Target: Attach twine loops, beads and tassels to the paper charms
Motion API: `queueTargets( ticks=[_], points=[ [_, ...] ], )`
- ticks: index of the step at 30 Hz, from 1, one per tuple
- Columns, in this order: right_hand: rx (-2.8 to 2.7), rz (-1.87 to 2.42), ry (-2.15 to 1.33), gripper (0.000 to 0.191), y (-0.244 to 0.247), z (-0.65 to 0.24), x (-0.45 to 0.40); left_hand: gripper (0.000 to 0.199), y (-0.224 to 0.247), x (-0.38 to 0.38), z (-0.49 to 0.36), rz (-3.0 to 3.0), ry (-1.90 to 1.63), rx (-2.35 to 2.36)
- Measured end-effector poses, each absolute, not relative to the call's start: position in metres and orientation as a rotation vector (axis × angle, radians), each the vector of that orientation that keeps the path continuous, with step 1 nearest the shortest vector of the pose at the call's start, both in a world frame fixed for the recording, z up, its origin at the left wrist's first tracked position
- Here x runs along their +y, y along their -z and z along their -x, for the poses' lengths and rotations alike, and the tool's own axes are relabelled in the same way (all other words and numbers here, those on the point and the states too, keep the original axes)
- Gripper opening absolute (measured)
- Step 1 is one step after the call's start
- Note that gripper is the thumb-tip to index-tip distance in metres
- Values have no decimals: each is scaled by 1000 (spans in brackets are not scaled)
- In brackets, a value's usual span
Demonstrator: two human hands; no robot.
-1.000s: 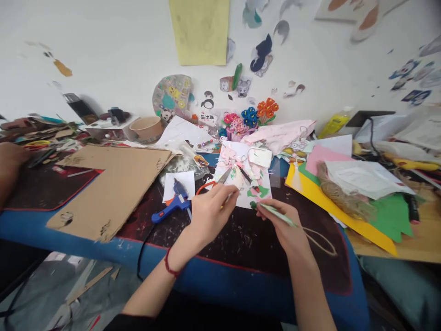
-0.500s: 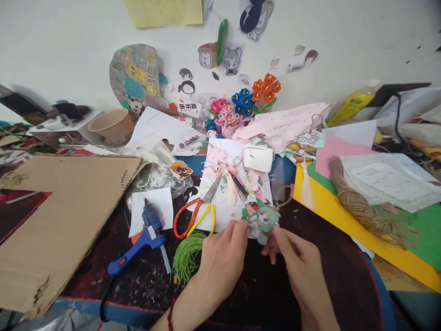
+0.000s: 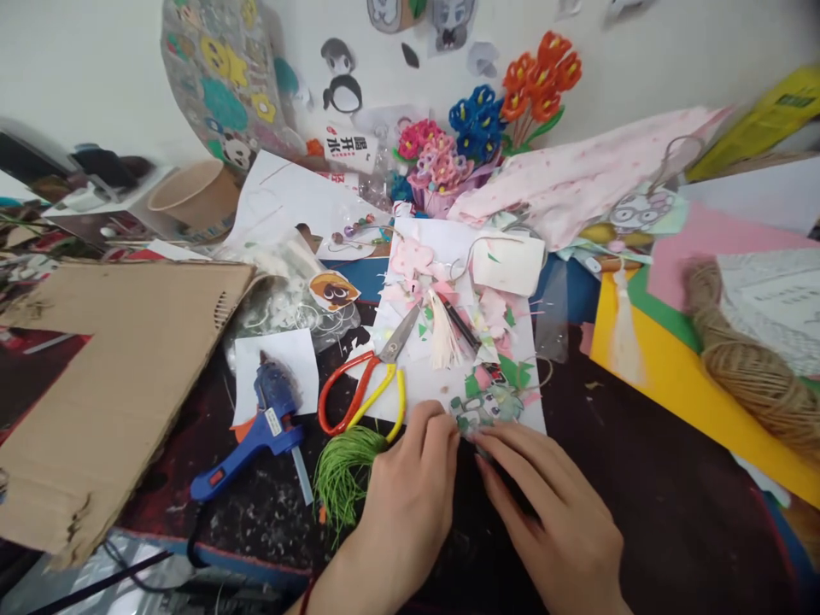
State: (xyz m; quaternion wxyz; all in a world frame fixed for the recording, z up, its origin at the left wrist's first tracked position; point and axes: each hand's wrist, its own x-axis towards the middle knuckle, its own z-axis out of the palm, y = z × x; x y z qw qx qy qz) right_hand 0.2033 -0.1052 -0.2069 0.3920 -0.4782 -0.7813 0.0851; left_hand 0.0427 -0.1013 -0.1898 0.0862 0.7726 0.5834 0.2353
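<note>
A small cartoon cutout (image 3: 490,405) with pale green hair lies between my hands, over the front of the scrap-covered white paper. A thin cord loop shows at its right. My left hand (image 3: 413,483) is closed, its curled fingers gripping the cutout's lower left edge. At the bottom edge, my right hand (image 3: 554,504) pinches the cutout with thumb and fingers; the exact contact is partly hidden. Beyond the left hand are scissors (image 3: 366,395) with red and yellow handles and a bundle of green thread (image 3: 346,478). A cream tassel (image 3: 443,335) lies among the paper scraps.
A blue glue gun (image 3: 272,423) rests at left, beside a large cardboard sheet (image 3: 147,342). Coloured paper (image 3: 666,367) and a twine skein (image 3: 743,367) cover the right side. Beaded flowers (image 3: 477,120) stand at the back by the wall.
My right hand has turned palm-down, its fingers now along the cutout's lower edge. The cutout sits lower and flatter. The camera view has tilted down and closer.
</note>
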Motion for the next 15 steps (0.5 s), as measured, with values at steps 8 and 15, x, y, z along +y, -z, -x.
queueTargets(
  ticks=[8, 15],
  points=[
    [-2104, 1185, -119, 29, 205, -205, -107, 12, 169, -100, -25, -2253, -748, 1699],
    [-2175, 1162, -116, 34, 203, -203, -105, 13, 140, -89, -6, -2406, -604, 1508]
  ],
)
